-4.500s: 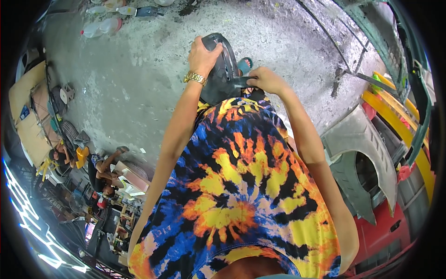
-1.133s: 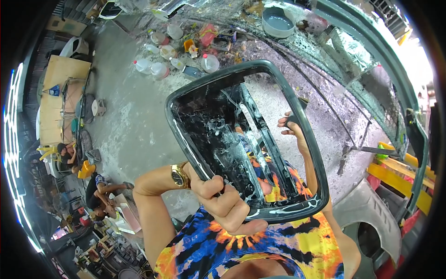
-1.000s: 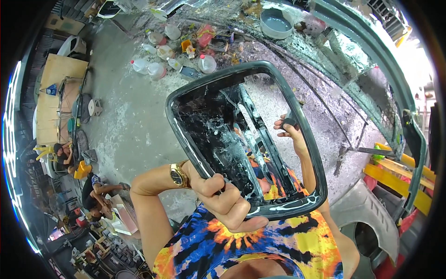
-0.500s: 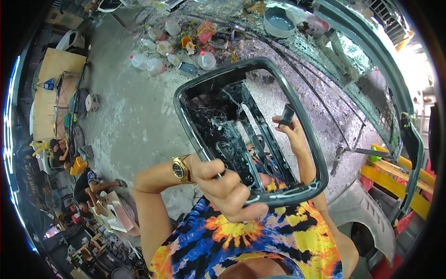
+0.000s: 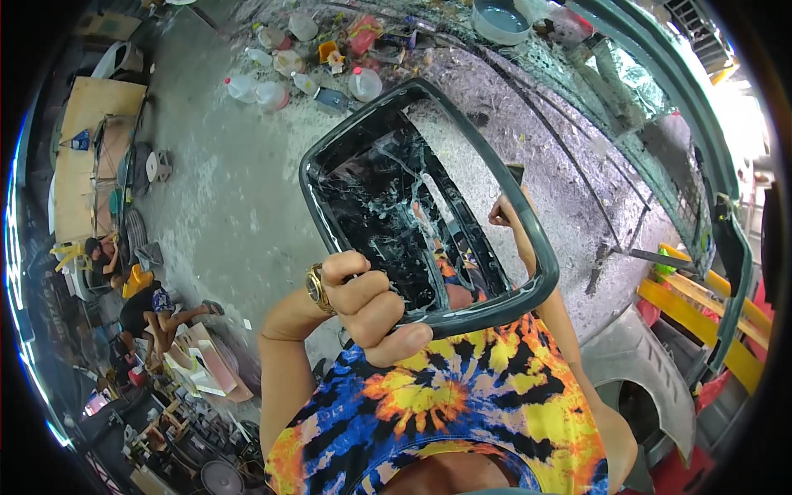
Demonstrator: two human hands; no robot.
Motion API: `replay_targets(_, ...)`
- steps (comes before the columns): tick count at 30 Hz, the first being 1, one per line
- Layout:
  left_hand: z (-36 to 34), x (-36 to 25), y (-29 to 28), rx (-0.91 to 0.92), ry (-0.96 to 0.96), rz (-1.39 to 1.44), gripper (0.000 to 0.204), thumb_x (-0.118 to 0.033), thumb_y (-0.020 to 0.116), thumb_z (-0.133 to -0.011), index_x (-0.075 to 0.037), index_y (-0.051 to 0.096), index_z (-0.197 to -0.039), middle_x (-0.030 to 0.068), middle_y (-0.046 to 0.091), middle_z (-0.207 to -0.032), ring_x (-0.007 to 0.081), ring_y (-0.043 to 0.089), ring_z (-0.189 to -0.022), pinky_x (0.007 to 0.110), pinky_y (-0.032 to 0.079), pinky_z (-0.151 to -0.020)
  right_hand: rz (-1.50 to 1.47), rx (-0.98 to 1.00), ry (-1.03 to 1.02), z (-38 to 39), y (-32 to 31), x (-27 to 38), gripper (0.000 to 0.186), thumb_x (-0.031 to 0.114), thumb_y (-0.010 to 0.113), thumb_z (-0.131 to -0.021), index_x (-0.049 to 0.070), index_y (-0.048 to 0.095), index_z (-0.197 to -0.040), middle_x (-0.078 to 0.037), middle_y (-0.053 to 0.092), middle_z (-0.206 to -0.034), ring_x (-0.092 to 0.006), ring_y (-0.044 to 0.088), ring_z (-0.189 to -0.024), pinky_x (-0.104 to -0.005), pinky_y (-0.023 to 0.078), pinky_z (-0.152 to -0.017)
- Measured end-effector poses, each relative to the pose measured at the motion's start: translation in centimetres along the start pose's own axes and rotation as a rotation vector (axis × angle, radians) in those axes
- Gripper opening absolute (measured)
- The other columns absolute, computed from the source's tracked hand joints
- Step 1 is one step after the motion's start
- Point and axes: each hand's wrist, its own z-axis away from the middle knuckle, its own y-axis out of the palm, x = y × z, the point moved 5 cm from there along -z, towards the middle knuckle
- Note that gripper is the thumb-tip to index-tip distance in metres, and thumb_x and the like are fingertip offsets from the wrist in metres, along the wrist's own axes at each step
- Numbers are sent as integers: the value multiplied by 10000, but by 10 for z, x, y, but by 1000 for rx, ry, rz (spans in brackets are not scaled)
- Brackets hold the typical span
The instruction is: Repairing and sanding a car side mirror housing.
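A black, rounded rectangular hollow shell (image 5: 428, 325) with a thick, wet-looking rim is held up tilted before my chest. Slots show in its dark, whitish-streaked inside. My left hand (image 5: 367, 307), with a gold watch (image 5: 315, 289) at the wrist, has its fingers wrapped over the shell's near-left corner. Beyond the opening, my right hand (image 5: 502, 211) is curled and partly covered by the right side of the rim. A small dark block (image 5: 517, 172) shows just above that hand, mostly hidden by the rim.
Several plastic bottles (image 5: 272, 95) and litter lie at the far left of the concrete floor. A round tub (image 5: 500, 23) stands at the back. Yellow beams (image 5: 697, 334) and a grey panel (image 5: 648, 363) are on the right. A co-worker (image 5: 153, 318) bends over at the left.
The shell and my left hand have shifted up and slightly left. My right hand has turned and slipped partly behind the rim, so the dark block shows less than before.
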Motion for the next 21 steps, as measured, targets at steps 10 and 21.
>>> replay_targets(10,19,66,21,0,-635,40,715,-322,889,-610,-15,540,-1154,85,577,-927,197,553,-752,334,458,-645,501,84,-151,1,-9,-11,176,198,556,-956,23,562,-964,-46,636,-839,-94,599,-714,-262,474,-605)
replay_targets(21,221,115,106,262,-1447,200,610,-331,834,-699,29,538,-1092,166,676,-889,258,662,-807,363,513,-738,345,331,163,32,46,-3,126,138,528,-940,22,498,-980,-76,623,-717,-138,595,-544,-308,479,-537)
